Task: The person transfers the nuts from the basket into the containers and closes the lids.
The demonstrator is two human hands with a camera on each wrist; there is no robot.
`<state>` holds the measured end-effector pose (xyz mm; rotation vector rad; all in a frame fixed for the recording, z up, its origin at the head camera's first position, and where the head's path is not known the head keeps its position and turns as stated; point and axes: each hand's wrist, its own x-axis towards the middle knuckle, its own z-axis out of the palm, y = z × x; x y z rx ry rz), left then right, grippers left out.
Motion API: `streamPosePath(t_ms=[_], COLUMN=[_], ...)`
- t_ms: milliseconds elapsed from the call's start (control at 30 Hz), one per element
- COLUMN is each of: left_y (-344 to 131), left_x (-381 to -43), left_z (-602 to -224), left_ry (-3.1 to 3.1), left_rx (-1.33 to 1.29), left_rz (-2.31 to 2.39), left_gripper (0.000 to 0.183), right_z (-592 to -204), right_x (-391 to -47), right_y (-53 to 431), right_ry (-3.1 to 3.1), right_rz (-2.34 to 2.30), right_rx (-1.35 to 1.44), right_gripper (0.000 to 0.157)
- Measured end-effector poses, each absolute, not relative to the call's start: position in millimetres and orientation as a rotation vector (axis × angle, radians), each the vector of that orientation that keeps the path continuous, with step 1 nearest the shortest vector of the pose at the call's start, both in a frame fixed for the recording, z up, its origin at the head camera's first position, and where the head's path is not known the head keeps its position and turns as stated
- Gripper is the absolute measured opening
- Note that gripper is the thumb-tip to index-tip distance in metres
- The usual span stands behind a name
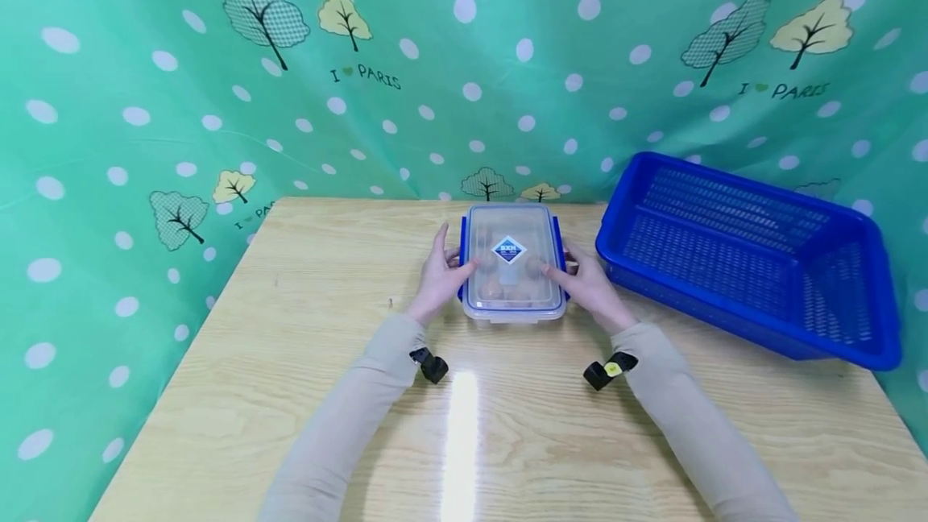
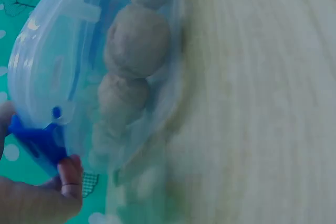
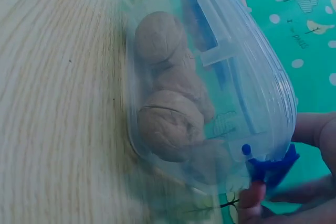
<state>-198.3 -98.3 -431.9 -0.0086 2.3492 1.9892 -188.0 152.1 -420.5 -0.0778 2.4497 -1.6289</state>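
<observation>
A clear plastic food container (image 1: 509, 220) with a blue-edged lid stands on the table, a diamond-shaped label on top. Several walnuts (image 3: 170, 124) show through its wall in the right wrist view. My left hand (image 1: 437, 274) holds its left side, thumb on the lid and fingers by the side latch (image 2: 39, 142). On the right side my right hand (image 1: 590, 284) holds it likewise, with fingertips at the other blue latch (image 3: 270, 166). Both latches stick outward from the lid's edge in the wrist views. Some fingers are hidden behind the container.
A blue perforated plastic basket (image 1: 725, 321) stands to the right of the container, its near-left corner close to my right hand. The wooden table (image 1: 326, 264) ends at the back against a green curtain (image 1: 406, 135) with dots and trees.
</observation>
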Motion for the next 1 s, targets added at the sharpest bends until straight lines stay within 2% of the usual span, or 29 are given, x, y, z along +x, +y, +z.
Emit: streamPosePath(t_ms=[200, 533, 733, 1000], left_y=[-92, -88, -85, -83], left_x=[-197, -201, -199, -200], left_z=[-434, -437, -441, -441], left_ry=[2.391, 2.427, 2.438, 2.437], left_rx=[-0.030, 0.076, 0.061, -0.034], left_rz=[1.944, 1.914, 1.926, 1.924], left_gripper=[0.060, 0.059, 0.059, 0.062], right_z=[-424, -422, -418, -415], right_x=[-188, -189, -188, -189], right_y=[154, 150, 144, 145], right_ry=[2.473, 2.518, 2.524, 2.618], right_rz=[-1.592, -1.570, -1.544, -1.445], right_rx=[-0.134, -0.157, -0.166, -0.166], right_gripper=[0.077, 0.075, 0.070, 0.071])
